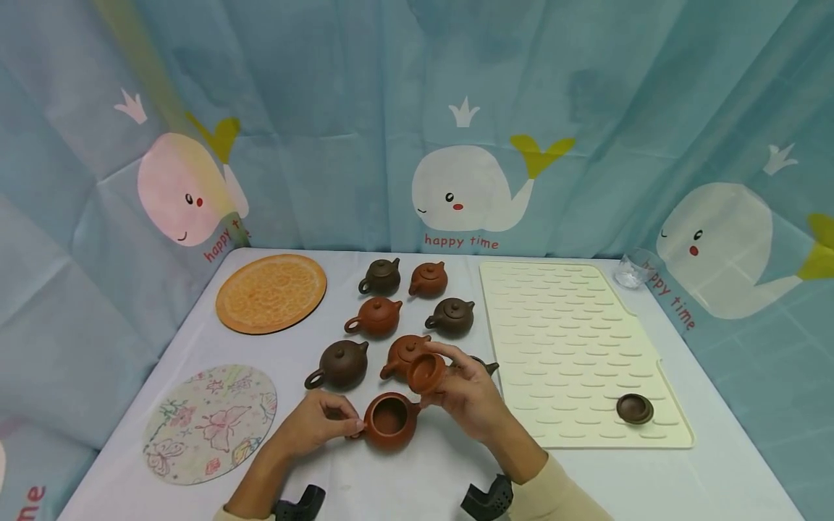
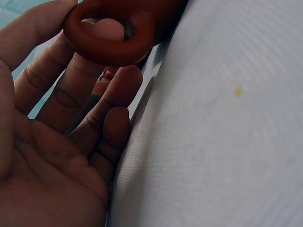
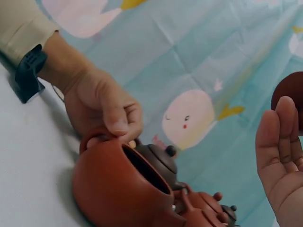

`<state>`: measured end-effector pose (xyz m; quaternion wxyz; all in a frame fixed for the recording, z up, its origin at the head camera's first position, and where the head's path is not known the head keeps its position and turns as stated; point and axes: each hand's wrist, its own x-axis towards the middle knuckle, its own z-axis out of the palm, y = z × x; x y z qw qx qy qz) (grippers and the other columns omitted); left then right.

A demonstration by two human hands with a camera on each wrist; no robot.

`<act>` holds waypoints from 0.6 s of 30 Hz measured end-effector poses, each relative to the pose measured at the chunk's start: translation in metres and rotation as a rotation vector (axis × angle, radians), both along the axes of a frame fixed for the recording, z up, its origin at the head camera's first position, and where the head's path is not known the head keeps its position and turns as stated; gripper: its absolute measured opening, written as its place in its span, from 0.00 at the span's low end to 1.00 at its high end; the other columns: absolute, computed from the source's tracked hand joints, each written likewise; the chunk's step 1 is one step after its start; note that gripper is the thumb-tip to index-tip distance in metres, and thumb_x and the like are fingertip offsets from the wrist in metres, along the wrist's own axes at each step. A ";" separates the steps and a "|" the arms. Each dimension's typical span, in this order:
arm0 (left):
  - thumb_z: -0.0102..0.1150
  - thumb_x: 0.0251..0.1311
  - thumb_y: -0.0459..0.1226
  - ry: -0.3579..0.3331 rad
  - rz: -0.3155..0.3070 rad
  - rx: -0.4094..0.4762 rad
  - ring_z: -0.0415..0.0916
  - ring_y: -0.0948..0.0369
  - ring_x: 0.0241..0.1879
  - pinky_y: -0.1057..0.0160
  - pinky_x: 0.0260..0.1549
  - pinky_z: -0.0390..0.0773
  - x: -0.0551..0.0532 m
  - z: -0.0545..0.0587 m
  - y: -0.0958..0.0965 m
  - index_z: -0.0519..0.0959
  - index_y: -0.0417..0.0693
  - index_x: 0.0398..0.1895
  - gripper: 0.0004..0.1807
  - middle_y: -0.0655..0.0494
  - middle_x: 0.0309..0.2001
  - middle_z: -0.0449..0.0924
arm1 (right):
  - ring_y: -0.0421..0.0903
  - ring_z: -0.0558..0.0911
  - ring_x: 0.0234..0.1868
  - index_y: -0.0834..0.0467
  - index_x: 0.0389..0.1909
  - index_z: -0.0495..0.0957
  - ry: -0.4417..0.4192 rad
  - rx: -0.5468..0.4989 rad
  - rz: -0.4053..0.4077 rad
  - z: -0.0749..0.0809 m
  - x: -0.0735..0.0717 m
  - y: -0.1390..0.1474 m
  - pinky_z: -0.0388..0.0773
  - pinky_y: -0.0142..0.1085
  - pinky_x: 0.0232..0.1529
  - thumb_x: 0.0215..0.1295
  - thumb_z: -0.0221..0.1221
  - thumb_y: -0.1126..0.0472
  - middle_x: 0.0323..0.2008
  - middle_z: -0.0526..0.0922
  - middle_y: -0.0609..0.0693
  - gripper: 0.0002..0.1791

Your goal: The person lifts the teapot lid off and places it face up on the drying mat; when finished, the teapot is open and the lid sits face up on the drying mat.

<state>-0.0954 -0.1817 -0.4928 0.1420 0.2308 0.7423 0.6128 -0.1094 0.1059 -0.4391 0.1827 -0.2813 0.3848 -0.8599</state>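
An uncovered reddish-brown teapot (image 1: 389,427) stands near the front of the table, its dark inside showing. My left hand (image 1: 323,418) pinches its loop handle (image 2: 102,52) between thumb and a finger. Above and right of the pot's mouth, my right hand (image 1: 468,396) holds a reddish-brown teapot lid (image 1: 426,373), its hollow underside toward the head camera. In the right wrist view, only part of the lid (image 3: 289,97) shows at the right edge. Just behind the lid sits another reddish-brown teapot (image 1: 405,353), and a dark teapot (image 1: 483,365) is mostly hidden by the right hand.
Several lidded teapots, including a dark brown one (image 1: 343,364), stand in staggered rows behind. A cream ridged mat (image 1: 554,347) at right bears a dark round lid-like piece (image 1: 634,409). Left lie an orange round mat (image 1: 270,293) and a floral mat (image 1: 211,427). A clear bowl (image 1: 632,270) stands back right.
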 end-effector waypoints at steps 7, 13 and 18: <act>0.65 0.57 0.28 0.008 -0.004 0.018 0.78 0.63 0.26 0.63 0.27 0.77 0.001 -0.001 0.002 0.85 0.38 0.29 0.02 0.50 0.26 0.84 | 0.51 0.81 0.40 0.63 0.62 0.64 0.026 -0.041 -0.073 0.011 0.006 0.017 0.78 0.40 0.41 0.69 0.41 0.73 0.46 0.79 0.59 0.21; 0.66 0.58 0.31 0.002 0.005 -0.003 0.79 0.62 0.26 0.62 0.28 0.78 -0.001 -0.003 0.000 0.86 0.41 0.30 0.02 0.53 0.27 0.84 | 0.52 0.80 0.45 0.62 0.58 0.65 0.078 0.049 -0.214 0.020 0.013 0.032 0.78 0.40 0.42 0.69 0.51 0.69 0.48 0.77 0.62 0.18; 0.65 0.58 0.30 0.003 0.007 -0.003 0.78 0.62 0.26 0.63 0.27 0.77 -0.002 -0.005 -0.001 0.85 0.41 0.29 0.02 0.53 0.27 0.84 | 0.53 0.80 0.47 0.64 0.59 0.62 0.161 0.114 -0.291 0.024 0.018 0.047 0.78 0.41 0.44 0.66 0.50 0.75 0.49 0.77 0.64 0.21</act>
